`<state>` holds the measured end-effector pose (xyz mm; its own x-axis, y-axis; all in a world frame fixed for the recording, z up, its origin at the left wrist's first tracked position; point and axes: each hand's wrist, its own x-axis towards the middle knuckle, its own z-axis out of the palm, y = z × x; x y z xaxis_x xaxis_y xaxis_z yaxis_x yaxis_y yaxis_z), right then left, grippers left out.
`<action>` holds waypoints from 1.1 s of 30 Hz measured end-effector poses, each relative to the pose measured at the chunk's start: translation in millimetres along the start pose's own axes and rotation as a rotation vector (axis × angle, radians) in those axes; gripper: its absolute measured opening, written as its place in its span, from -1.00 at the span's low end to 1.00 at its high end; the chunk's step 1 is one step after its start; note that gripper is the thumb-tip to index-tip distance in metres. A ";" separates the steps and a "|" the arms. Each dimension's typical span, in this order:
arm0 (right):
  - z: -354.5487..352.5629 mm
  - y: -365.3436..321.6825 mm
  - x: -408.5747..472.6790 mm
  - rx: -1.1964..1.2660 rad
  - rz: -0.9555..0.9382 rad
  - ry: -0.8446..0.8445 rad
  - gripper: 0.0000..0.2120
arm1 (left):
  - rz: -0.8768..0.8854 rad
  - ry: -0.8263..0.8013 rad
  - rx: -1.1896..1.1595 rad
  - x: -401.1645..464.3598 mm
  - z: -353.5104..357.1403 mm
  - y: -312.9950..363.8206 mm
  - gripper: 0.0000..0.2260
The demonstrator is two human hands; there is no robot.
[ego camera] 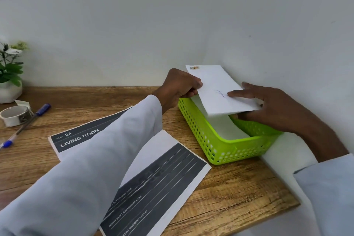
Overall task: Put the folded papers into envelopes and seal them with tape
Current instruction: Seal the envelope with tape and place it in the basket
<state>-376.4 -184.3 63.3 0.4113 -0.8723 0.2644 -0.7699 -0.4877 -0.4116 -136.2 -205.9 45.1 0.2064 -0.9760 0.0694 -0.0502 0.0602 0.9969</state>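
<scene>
Both hands are up at about two o'clock on the wooden desk (229, 193), working over the lime-green perforated plastic basket (220, 145) that sits against the white wall. The left hand (180, 88) has the white paper envelope (220, 90) clamped at its left edge, thumb on top and fingers curled beneath, though those lower fingers are mostly tucked out of sight. The right hand (275, 105) meets the same envelope from three o'clock, index finger laid flat across its face, other fingers slipped underneath where the paper hides them, so it grips that edge too. The envelope hovers tilted above the basket, far corner raised towards the wall, with a small coloured mark at its top left corner and a faint scribble at its middle, both too blurred to read. Inside the basket there is something white, hard to say whether more envelopes or plain sheets. Down at six o'clock lies a folded white paper with a dark grey lined panel (162, 184), its near end cut off by the frame and its left part covered by the pale blue left sleeve (92, 168). At nine o'clock a second sheet reading FLAT 2A LIVING ROOM (76, 138) pokes out from under that sleeve. Over at ten o'clock sit a roll of white tape (13, 116), a blue-capped ballpoint pen (24, 126) just beside it, and a white potted plant (9, 74) cropped by the left edge.
</scene>
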 end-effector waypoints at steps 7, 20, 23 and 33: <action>8.5 2.6 -0.3 -0.552 0.025 -0.028 -0.51 | 0.054 -0.108 0.205 -5.5 7.5 -3.2 -0.84; 6.2 -5.4 -9.7 -0.546 -0.145 -0.191 -0.72 | 0.267 -0.129 0.986 -7.0 17.8 -2.2 -0.87; -3.2 0.7 -11.1 -0.470 -0.058 -0.277 -0.71 | 0.412 0.028 1.074 -0.7 17.7 -10.5 -0.78; 2.8 5.3 -4.2 -0.232 -0.070 -0.339 -0.74 | 0.344 -0.218 1.205 16.2 21.6 -12.6 -0.64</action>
<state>-380.8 -183.3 57.6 0.5739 -0.8183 -0.0329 -0.8080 -0.5592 -0.1853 -153.3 -226.9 32.9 -0.1528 -0.9688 0.1952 -0.9456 0.2007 0.2561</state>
